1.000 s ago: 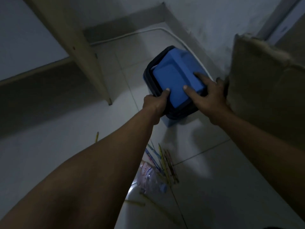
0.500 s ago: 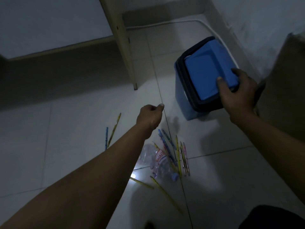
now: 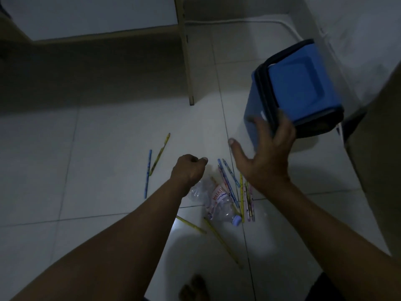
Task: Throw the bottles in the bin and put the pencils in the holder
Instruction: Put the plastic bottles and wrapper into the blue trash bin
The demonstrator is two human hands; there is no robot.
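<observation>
A crushed bottle (image 3: 219,203) lies on the floor (image 3: 97,170) among scattered pencils (image 3: 227,181). At two o'clock stands the bin (image 3: 293,92), near for throwing. Left hand (image 3: 188,170) hovers fisted, empty; right hand (image 3: 264,157) spreads open.

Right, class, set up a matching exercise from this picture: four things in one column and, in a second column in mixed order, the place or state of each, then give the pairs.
Things
1. blue bin
2. crushed plastic bottle
3. left hand
4. right hand

Place or state
A. lying on the floor tiles among pencils
B. curled into a loose fist above the floor
C. fingers spread, beside the bin's near corner
D. standing by the wall, lid closed

Pairs: 1-D, 2-A, 3-B, 4-C
</observation>
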